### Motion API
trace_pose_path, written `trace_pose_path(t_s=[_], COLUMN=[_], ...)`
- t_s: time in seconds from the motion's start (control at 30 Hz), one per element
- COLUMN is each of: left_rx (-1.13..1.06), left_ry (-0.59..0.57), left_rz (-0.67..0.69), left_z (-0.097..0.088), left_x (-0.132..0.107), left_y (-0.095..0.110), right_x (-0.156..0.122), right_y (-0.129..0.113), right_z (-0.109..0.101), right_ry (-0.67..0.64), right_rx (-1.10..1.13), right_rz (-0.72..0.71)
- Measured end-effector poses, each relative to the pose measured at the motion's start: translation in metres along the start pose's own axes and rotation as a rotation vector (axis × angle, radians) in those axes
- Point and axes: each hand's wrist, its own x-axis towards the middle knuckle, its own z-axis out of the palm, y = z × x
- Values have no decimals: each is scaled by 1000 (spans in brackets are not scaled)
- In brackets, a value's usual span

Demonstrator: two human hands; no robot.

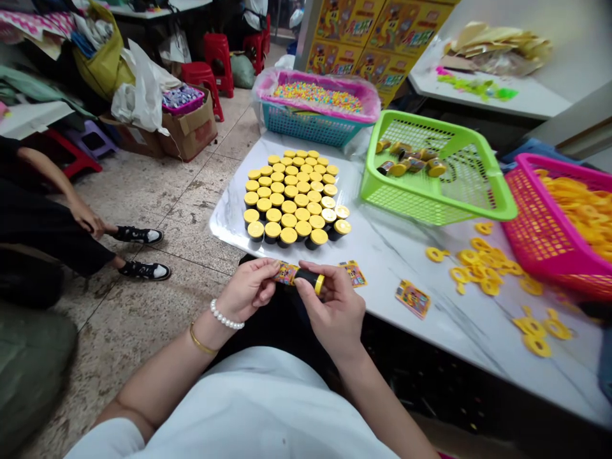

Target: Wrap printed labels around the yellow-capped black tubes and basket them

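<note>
A white marble-patterned table (392,252) stands on a grey speckled stone floor (143,312), with red plastic stools (218,56) behind.

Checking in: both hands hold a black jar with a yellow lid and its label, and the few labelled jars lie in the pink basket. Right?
Not quite. The head view shows the labelled jars in the green basket; the pink basket holds yellow rings. The left hand and right hand do hold the black jar with its yellow lid and the label.
</note>
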Motion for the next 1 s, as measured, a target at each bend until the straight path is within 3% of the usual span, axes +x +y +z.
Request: trace_pose_path(t_s=[0.2,0.47,0.63,0.77,0.9,1.0], left_rx=[97,26,88,160,247,242], left_ry=[79,152,-78,-35,15,10], left_rz=[136,218,71,101,190,184], left_z=[3,-4,-7,-13,-16,-16], left_x=[-6,-19,-21,-20,-19,-19], left_y=[-3,-1,-8,-14,-15,-13], right_x=[1,2,0,-8,-15,-17], right_y=[4,3,0,-3,-1,2], right_z=[4,-9,-16,-21,-23,-21], right_ry=[-43,-12,-181,-330,-242,-179], right_rx=[19,20,-42,-73,-153,-187], right_rz=[36,-166,-199,-163,-246,-341])
